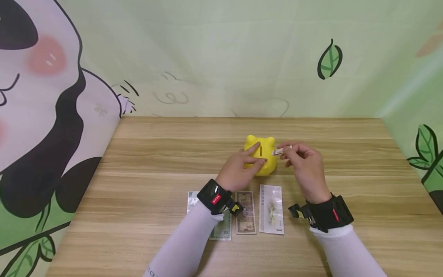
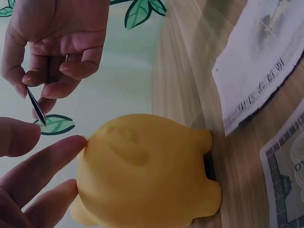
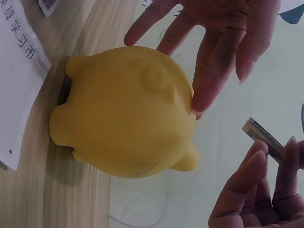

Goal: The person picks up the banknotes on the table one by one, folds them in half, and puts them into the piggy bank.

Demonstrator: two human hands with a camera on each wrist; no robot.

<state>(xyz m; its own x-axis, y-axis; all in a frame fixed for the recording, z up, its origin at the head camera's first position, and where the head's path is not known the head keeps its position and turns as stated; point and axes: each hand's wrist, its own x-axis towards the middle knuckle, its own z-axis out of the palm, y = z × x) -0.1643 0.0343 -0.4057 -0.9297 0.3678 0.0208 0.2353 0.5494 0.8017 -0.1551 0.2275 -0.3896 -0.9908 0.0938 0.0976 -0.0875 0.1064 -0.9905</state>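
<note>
Pinching folded note, right hand's grip sits at 3 o'clock of yellow piggy bank; left hand, fingers extended, touches it from 8. Slot runs 12-to-6; best align note likewise, bank steadied. Surface offers room at 3, far edge at 12; banknotes at 6.

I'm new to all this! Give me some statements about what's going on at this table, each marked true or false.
1. The left hand touches the piggy bank. True.
2. The piggy bank is blue. False: it is yellow.
3. The right hand pinches a folded paper. True.
4. The folded paper is fully inside the piggy bank. False: it is held outside, to the right of the slot.
5. Flat banknotes lie on the wooden table. True.
</note>
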